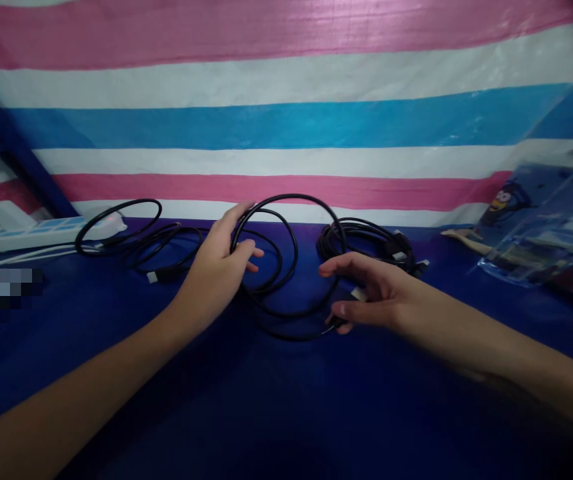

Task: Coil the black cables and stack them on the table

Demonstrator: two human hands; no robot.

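Note:
A black cable (293, 250) stands in loose loops between my hands, above the dark blue table. My left hand (223, 260) grips the left side of the loops, its thumb and fingers around the cable. In my right hand (371, 290) is one end of the cable, with a plug that has a pale metal tip, pinched between thumb and lower fingers. The index finger of that hand is stretched out beside the loop. Part of the plug is hidden by the fingers.
Behind my right hand lies a coiled black cable (363, 230) with several plugs. Another loose black cable (159, 243) lies left, near a white power strip (46, 233). Clear plastic packaging (531, 250) is at the right. A striped sheet (286, 123) hangs behind the table (276, 413).

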